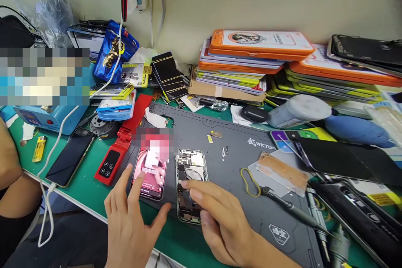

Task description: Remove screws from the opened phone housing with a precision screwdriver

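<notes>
My left hand [132, 217] is spread, its index finger over the lit screen of a smartphone [152, 182] that shows a reddish picture, partly blurred out. To its right lies an opened phone [185, 201] with its back off, so circuit boards, a round coil and metal frame show. My right hand [226, 222] reaches over this opened phone's right edge, with index and middle fingers stretched above its insides; whether the fingertips touch it I cannot tell. Nothing shows between those fingers. Both phones lie on a dark grey work mat [238, 234], and my right hand covers part of the opened one.
A red folding device [109, 163] and a dark phone [72, 157] lie left. A screwdriver [289, 207], a yellow rubber band [249, 182] and a black tool [361, 205] lie right. Stacked boxes [260, 44] line the wall. Another person's arm [9, 150] is at left.
</notes>
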`<state>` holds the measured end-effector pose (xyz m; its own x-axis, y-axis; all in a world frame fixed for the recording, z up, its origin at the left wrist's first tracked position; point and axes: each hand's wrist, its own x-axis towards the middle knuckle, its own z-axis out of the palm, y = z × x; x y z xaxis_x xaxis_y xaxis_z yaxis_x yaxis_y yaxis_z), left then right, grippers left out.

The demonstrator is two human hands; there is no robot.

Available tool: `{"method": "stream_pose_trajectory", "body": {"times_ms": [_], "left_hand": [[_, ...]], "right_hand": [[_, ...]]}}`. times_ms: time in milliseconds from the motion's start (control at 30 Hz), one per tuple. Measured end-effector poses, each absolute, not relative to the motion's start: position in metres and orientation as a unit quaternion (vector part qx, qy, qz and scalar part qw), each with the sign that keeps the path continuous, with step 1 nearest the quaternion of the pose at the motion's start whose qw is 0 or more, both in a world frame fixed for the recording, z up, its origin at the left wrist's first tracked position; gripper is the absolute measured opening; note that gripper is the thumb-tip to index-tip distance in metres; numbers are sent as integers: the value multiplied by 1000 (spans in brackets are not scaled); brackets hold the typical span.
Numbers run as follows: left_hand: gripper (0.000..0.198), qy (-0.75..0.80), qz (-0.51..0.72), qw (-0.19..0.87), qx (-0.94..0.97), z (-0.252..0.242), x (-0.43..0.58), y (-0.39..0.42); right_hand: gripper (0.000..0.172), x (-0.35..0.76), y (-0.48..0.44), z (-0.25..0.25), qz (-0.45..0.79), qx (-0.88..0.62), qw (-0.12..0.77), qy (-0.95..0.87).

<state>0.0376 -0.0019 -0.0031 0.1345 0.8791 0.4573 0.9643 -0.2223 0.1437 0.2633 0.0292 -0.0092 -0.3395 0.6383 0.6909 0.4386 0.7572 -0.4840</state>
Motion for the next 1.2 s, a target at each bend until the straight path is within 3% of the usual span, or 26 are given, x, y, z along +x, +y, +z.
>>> {"method": "stream_pose_trajectory", "body": {"times_ms": [133, 467, 567, 633, 733, 1000, 1200], "left_hand": [[81, -633, -225, 98, -734, -13, 48, 3], [87, -671, -251, 68, -694, -15, 52, 21], [72, -654, -250, 116, -705, -9, 59, 16], [48, -605, -274, 135, -735, -5, 63, 10], [23, -546, -306, 93, -774, 1, 65, 5], [12, -494, -322, -15, -808, 6, 64, 17], [9, -492, -327, -17, -806, 1, 63, 12]], "right_hand": [[75, 264, 29, -8, 97, -339, 471, -809], [75, 263, 30, -5, 115, -334, 483, -801], [70, 260, 31, -7, 126, -342, 491, -791], [72, 259, 31, -9, 138, -349, 498, -782], [70, 258, 30, -12, 169, -346, 519, -763], [72, 260, 28, -9, 233, -306, 564, -731], [73, 262, 28, -10, 224, -344, 592, -693]]}}
